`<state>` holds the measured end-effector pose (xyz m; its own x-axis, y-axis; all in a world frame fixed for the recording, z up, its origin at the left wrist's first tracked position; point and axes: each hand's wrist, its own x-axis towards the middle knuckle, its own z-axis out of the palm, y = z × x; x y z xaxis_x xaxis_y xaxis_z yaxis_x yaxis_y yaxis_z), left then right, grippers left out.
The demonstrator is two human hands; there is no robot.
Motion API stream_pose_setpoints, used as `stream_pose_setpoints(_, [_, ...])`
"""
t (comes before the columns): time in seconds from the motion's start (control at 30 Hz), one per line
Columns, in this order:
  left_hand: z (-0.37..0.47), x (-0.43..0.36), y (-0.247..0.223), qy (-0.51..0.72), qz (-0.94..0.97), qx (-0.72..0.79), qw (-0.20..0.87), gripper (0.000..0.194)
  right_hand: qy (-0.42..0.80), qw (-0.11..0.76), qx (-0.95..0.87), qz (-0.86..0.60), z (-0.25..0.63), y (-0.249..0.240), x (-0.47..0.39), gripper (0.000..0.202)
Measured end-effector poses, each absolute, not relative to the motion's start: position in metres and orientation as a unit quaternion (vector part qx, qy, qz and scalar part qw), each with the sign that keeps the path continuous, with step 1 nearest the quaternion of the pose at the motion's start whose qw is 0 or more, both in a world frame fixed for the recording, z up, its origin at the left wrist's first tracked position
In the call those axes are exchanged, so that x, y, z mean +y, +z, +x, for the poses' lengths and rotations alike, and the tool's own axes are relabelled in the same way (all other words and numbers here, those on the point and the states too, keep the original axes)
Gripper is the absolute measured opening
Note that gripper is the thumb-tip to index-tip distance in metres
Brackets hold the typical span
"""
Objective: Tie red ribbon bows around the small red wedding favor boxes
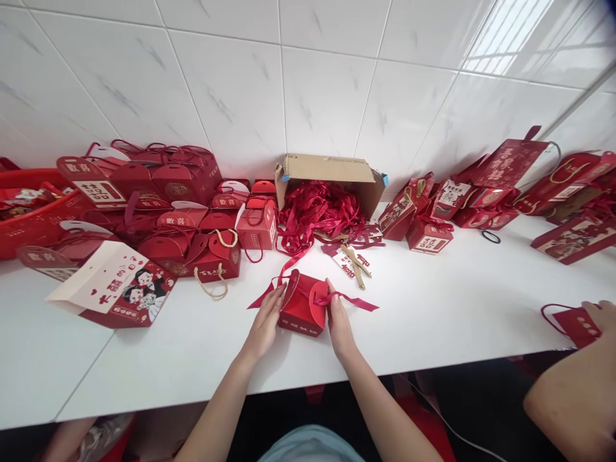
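A small red gift box point(304, 316) stands on the white table in front of me. My left hand point(264, 319) grips its left side and my right hand point(339, 323) its right side, so the box is held between them. A dark red ribbon point(355, 301) runs over the box, with loose ends sticking out left and right. Another ribbon strand point(290, 260) trails behind it towards a cardboard box point(327, 168) heaped with red ribbons point(320, 208). Paper tags point(344, 262) and gold-coloured strips point(355, 264) lie just behind the gift box.
Several red gift boxes point(178, 179) are piled at left, beside an orange-red basket point(45, 221). A white-lidded box point(139, 292) sits nearer. More boxes point(430, 234) stand at right. Another person's hand point(601, 316) holds a red box point(573, 324) at the right edge. A tiled wall point(327, 96) rises behind.
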<state>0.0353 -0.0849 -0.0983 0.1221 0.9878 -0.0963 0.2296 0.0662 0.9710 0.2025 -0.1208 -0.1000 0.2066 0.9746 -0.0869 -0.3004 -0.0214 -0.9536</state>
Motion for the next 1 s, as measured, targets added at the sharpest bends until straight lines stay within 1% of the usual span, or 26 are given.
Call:
stream_pose_setpoints(0.1, [0.041, -0.105, -0.099, 0.394, 0.532, 0.530, 0.530, 0.054, 0.529, 0.608, -0.334, -0.488, 0.205, -0.096, -0.130, 0.064])
stream_pose_setpoints(0.23, [0.041, -0.144, -0.091, 0.419, 0.440, 0.485, 0.629, 0.058, 0.495, 0.589, -0.347, -0.537, 0.214, -0.087, -0.151, 0.053])
stream_pose_setpoints(0.33, [0.038, -0.161, -0.080, 0.451, 0.380, 0.426, 0.686, 0.054, 0.457, 0.585, -0.345, -0.574, 0.221, -0.079, -0.162, 0.047])
stream_pose_setpoints(0.43, [0.033, -0.158, -0.071, 0.488, 0.321, 0.394, 0.709, 0.050, 0.419, 0.603, -0.346, -0.584, 0.229, -0.071, -0.165, 0.044])
stream_pose_setpoints(0.53, [0.025, -0.147, -0.066, 0.519, 0.296, 0.374, 0.709, 0.047, 0.398, 0.616, -0.350, -0.583, 0.241, -0.066, -0.164, 0.045])
stream_pose_setpoints(0.63, [0.018, -0.137, -0.063, 0.547, 0.291, 0.361, 0.697, 0.043, 0.389, 0.639, -0.320, -0.581, 0.254, -0.063, -0.165, 0.040])
stream_pose_setpoints(0.77, [0.012, -0.128, -0.056, 0.574, 0.276, 0.366, 0.678, 0.024, 0.409, 0.662, -0.279, -0.563, 0.265, -0.058, -0.170, 0.032])
stream_pose_setpoints(0.83, [0.011, -0.125, -0.053, 0.585, 0.259, 0.399, 0.657, 0.026, 0.410, 0.676, -0.271, -0.549, 0.268, -0.055, -0.174, 0.028])
stream_pose_setpoints(0.93, [0.011, -0.122, -0.051, 0.593, 0.231, 0.463, 0.616, 0.033, 0.399, 0.695, -0.260, -0.539, 0.270, -0.052, -0.180, 0.031])
stream_pose_setpoints(1.0, [0.010, -0.122, -0.053, 0.588, 0.215, 0.497, 0.601, 0.035, 0.391, 0.700, -0.247, -0.544, 0.271, -0.053, -0.183, 0.028])
